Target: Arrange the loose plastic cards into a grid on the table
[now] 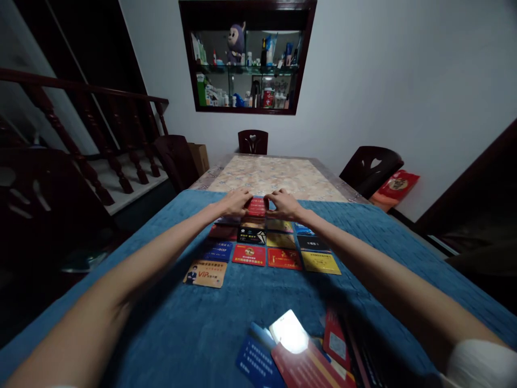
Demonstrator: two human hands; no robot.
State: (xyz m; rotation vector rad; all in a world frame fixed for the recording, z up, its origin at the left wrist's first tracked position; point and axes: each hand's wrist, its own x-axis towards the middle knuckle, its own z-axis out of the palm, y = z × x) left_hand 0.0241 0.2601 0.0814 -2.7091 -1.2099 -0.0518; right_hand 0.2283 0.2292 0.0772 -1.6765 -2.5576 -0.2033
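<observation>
Both arms reach forward over the blue cloth [189, 328] to the far end of a grid of cards. My left hand [236, 203] grips the left edge of a red card [257, 207], and my right hand [285, 203] grips its right edge. The red card is at the back of the grid; whether it touches the cloth I cannot tell. Nearer rows hold a black VIP card [251, 235], a blue card [219, 251], two red cards, a yellow card [321, 263] and others. A gold VIP card [205, 274] lies alone in front at the left. My forearms partly cover the outer cards.
Close to me is a loose pile of cards, including a blue card [258, 361], a red card [309, 364] and one with a bright glare. Beyond the cloth stretches the patterned tabletop [274, 175]. Dark chairs [369, 167] stand around it, and a railing [81, 89] runs at left.
</observation>
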